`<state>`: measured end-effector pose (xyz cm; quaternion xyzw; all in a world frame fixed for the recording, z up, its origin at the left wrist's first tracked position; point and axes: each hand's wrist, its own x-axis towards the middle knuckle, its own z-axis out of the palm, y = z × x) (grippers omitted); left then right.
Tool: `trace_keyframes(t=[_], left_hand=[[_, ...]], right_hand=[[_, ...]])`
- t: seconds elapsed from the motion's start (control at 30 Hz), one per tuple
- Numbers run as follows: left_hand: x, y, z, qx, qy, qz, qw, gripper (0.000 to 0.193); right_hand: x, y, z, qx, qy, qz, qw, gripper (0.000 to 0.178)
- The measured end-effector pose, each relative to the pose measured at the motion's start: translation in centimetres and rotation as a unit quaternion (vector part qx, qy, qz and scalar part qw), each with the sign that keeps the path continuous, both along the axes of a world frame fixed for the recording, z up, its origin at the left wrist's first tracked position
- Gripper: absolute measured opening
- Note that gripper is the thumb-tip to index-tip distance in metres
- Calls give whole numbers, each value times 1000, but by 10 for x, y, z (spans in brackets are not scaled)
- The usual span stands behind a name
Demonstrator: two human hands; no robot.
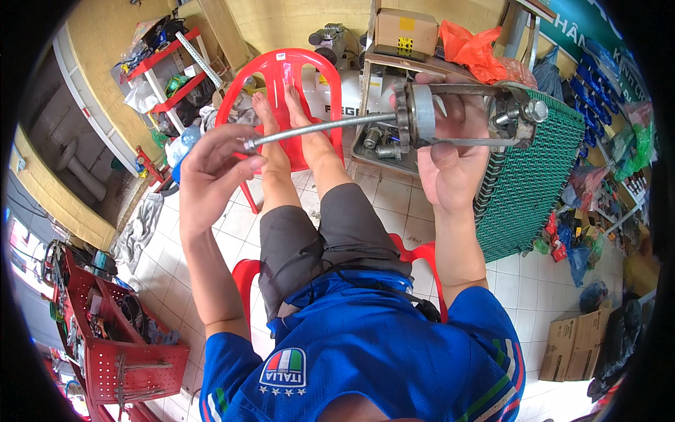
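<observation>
In front of me, above my knees, I hold up a metal puller-like tool (424, 116), whose exact kind I cannot make out. A long threaded rod (323, 126) runs leftward from its notched ring. My left hand (211, 165) is closed at the rod's left end, with a small nut (249, 144) showing by the fingertips. My right hand (450, 172) grips the tool's body from below and behind, its thumb near the lower bar. Two side bars lead right to an end piece with a large bolt (536, 111). Part of the right fingers is hidden behind the metal.
My bare feet rest on a red plastic chair (330, 70) ahead. Metal parts lie in a tray (365, 149) beside it. A green woven panel (531, 176) stands right, and a red tool cart (133, 362) stands left. A cardboard box (404, 32) sits on the far bench.
</observation>
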<state>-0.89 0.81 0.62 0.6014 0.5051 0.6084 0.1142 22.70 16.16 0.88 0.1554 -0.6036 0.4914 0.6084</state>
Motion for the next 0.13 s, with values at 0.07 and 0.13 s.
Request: trace_keyframes(t=[0.07, 0.13], left_hand=[[9, 6, -2, 101, -38, -5, 994, 31], [-14, -1, 1, -31, -62, -45, 997, 51]], right_hand=[[-1, 1, -1, -3, 0, 4, 1000, 78], [0, 4, -1, -1, 4, 12, 1000, 79]])
